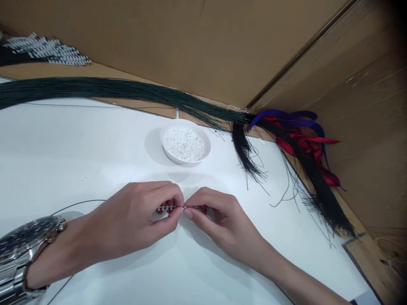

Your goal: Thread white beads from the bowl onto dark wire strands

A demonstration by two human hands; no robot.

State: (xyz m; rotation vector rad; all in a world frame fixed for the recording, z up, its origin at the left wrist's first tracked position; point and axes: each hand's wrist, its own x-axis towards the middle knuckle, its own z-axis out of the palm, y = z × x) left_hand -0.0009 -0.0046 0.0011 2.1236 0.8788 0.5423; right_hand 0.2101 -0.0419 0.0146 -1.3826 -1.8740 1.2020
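My left hand [143,214], with a metal watch [30,250] on its wrist, pinches a dark cord [78,204] strung with several small white beads [165,208]. The row of beads shows in the gap between its thumb and fingers. Fingertip to fingertip with it, my right hand [219,214] pinches a small bead at the cord's end between thumb and forefinger. The rest of the cord loops out behind the left wrist. Just beyond both hands stands a white bowl [203,148] holding loose white beads [184,143].
A long bundle of dark cords [95,88] runs along the back, tied near the corner. Red ribbon [305,146] and purple ribbon [286,117] lie at its right end. Finished-looking beaded strands [47,50] rest at the far left. Cardboard walls [178,46] bound the white table [47,152].
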